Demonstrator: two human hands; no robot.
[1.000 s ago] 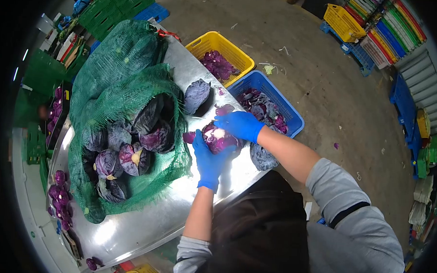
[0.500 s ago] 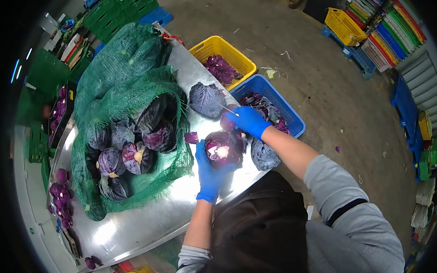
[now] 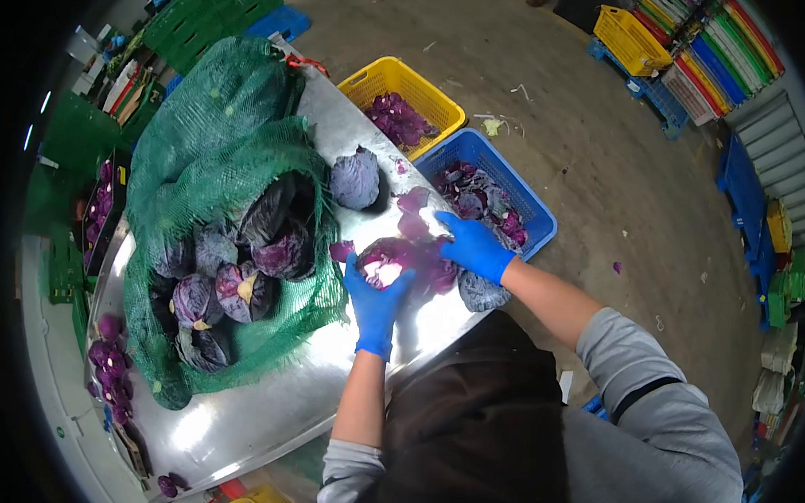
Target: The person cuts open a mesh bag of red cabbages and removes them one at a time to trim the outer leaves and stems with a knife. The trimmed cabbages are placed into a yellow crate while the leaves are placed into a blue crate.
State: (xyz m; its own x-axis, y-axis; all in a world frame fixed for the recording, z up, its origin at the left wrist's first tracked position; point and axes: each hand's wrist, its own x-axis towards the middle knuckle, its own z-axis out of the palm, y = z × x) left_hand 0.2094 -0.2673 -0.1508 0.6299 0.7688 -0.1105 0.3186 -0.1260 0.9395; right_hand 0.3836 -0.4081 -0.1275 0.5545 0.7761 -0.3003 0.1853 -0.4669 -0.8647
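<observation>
A peeled red cabbage (image 3: 386,258), blurred, rests on the metal table with its pale cut base facing up. Wrapped round its near left side is my gloved left hand (image 3: 374,305), thumb and fingers apart across it. My gloved right hand (image 3: 478,247) is at its right side, fingers bent beside blurred purple leaves; what they grip is hidden, and no knife shows. Loose purple leaf pieces (image 3: 413,201) lie just beyond. A dark outer leaf (image 3: 354,179) sits further up the table, and another bluish cabbage leaf (image 3: 483,292) is below my right wrist.
A green net sack (image 3: 206,156) spills whole red cabbages (image 3: 243,292) across the left of the metal table (image 3: 237,432). Past the table's right edge stand a yellow crate (image 3: 443,111) and a blue crate (image 3: 545,230), both holding leaves. Small purple pieces (image 3: 110,365) line the far left edge.
My right hand has moved down and right, from above the cabbage to its side. The knife seen in it before no longer shows. The cabbage has shifted slightly left with my left hand.
</observation>
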